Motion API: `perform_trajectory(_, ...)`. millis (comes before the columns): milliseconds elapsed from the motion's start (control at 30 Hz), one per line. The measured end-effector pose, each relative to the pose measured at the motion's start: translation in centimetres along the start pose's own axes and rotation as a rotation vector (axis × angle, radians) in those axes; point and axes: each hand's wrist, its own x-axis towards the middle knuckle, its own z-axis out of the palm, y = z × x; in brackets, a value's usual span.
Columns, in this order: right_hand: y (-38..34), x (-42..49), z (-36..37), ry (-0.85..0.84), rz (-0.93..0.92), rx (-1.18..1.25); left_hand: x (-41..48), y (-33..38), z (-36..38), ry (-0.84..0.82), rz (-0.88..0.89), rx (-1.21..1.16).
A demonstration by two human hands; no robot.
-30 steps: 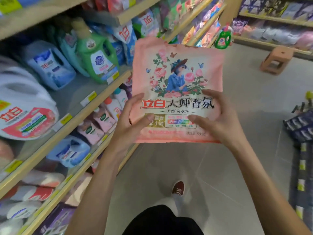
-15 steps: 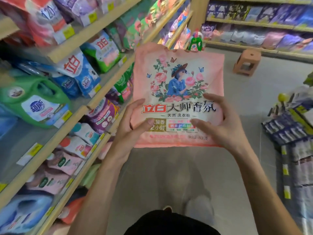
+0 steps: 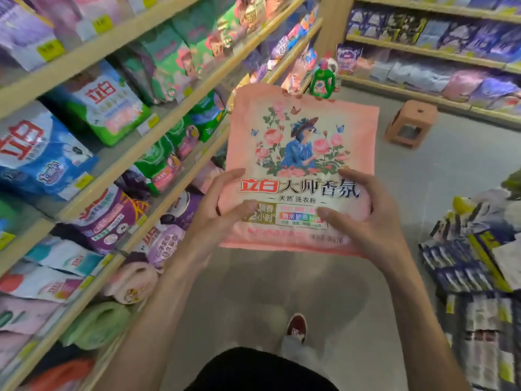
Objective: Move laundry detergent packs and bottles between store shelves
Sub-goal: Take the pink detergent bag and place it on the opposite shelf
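Both hands on the pink detergent pack [image 3: 301,153]: left hand [image 3: 222,210] and right hand [image 3: 363,218] each pinching its lower edge, thumbs on front. I'm carrying it upright over the aisle floor (mid-transfer, I'd say). Keep it flat; slot it face-out among packs on the left shelves [image 3: 158,136].

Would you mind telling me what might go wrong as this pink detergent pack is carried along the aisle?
1. The left hand and right hand grip only the lower part of the pink pack, so its top could flop or the pack might slip.
2. The raised pack hides part of the floor ahead, where a small stool stands: a possible trip hazard.
3. Goods piled on the floor to the right narrow the walkway.
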Motion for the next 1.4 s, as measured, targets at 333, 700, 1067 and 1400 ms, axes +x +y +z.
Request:
perform_trajectory(333,2.8,14.9,-8.7,-0.070,-0.006,0.016,12.9,1.7,9.9,0.034,-0.021,-0.069)
perform_trajectory(700,6.5,34.0,-13.8,-0.214,-0.013,-0.181,31.4,3.2,15.5,0.023,-0.029,-0.095)
perform_trajectory(1067,7.8,55.1,-17.0,-0.287,-0.101,-0.161,50.7,8.0,19.9,0.072,-0.004,-0.098)
perform_trajectory(1400,10.9,73.5,-17.9,-0.455,-0.160,-0.127,64.6,10.2,23.5,0.242,-0.076,-0.131)
